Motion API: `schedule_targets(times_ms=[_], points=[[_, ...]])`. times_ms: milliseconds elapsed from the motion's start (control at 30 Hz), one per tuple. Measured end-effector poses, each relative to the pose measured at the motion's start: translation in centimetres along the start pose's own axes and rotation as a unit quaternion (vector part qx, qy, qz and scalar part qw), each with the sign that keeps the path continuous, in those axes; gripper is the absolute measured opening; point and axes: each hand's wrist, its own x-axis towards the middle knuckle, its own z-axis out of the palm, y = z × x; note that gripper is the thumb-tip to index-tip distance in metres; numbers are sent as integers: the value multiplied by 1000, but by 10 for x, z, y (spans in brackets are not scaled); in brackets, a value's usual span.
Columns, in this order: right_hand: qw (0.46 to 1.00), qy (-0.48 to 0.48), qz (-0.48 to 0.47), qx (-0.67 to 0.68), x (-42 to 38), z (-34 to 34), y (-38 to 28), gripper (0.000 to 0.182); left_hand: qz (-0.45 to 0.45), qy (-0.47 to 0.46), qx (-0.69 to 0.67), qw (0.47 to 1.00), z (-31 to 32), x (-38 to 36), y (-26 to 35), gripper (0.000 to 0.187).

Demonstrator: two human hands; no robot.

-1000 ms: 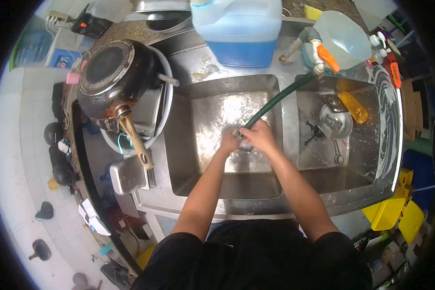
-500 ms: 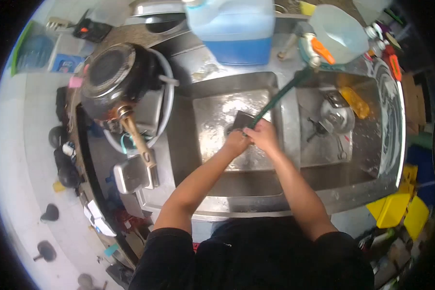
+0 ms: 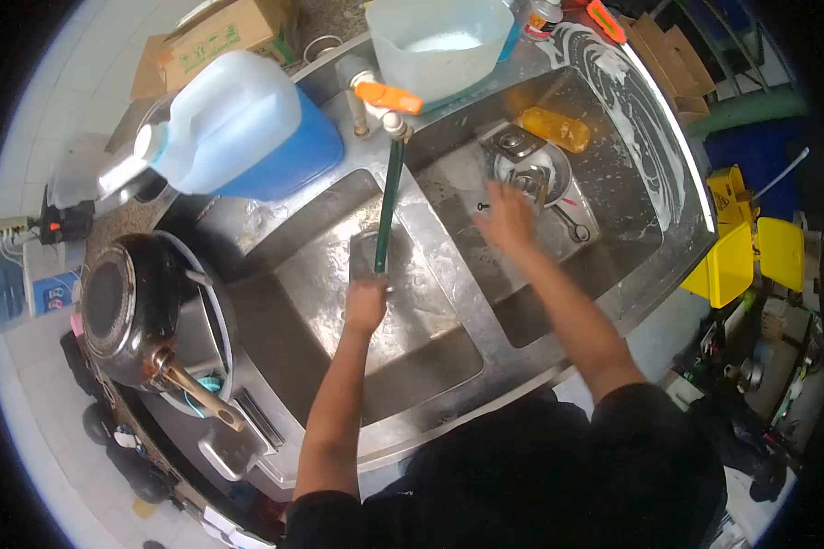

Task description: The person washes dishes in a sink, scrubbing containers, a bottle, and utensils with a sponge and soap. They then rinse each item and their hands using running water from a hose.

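Observation:
My left hand [image 3: 367, 305] is closed around the lower end of a green hose [image 3: 389, 209] in the left basin [image 3: 421, 343]. The hose runs up to a tap [image 3: 389, 95] with an orange lever. Behind that hand, a grey square-edged piece [image 3: 363, 254] lies partly hidden by the hose. My right hand [image 3: 508, 220] is over the right basin [image 3: 627, 224], fingers stretched out and apart, with nothing seen in them. Just beyond its fingertips are a round metal bowl [image 3: 559, 174] with metal pieces in it and a small metal tray [image 3: 513, 141]. A spoon-like metal utensil [image 3: 574, 224] lies nearby.
A yellow bottle [image 3: 556, 129] lies at the right basin's back. A jug of blue liquid [image 3: 247, 128] and a translucent tub [image 3: 441, 50] stand behind the sink. On the left, a blackened pan [image 3: 128, 293] rests upside down on a tub; soap suds [image 3: 627, 119] coat the right ledge.
My right hand has left the hose and moved over to the right basin, its fingers now spread. My left hand still grips the hose. The view has turned toward the right.

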Motion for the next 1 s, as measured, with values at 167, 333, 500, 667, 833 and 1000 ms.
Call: schedule_targets(times_ms=[167, 333, 500, 667, 833, 1000], points=[[977, -87, -97, -170, 17, 46, 111, 37, -303, 149, -527, 780, 6, -50, 3, 15], [991, -38, -86, -95, 36, 68, 139, 21, -492, 184, -765, 373, 16, -121, -17, 36], [998, 32, -45, -18, 15, -65, 62, 31, -479, 316, -764, 295, -64, -213, 22, 45], [987, 123, -41, 96, -33, -158, -23, 31, -393, 471, -744, 266, -156, -307, 72, 48], [946, 115, -107, 283, -87, -177, -102, 28, -306, 635, -611, 360, -216, -394, 71, 41], [928, 17, -140, 344, -147, -140, -172, 25, -360, 693, -509, 362, -269, -425, 25, 30]])
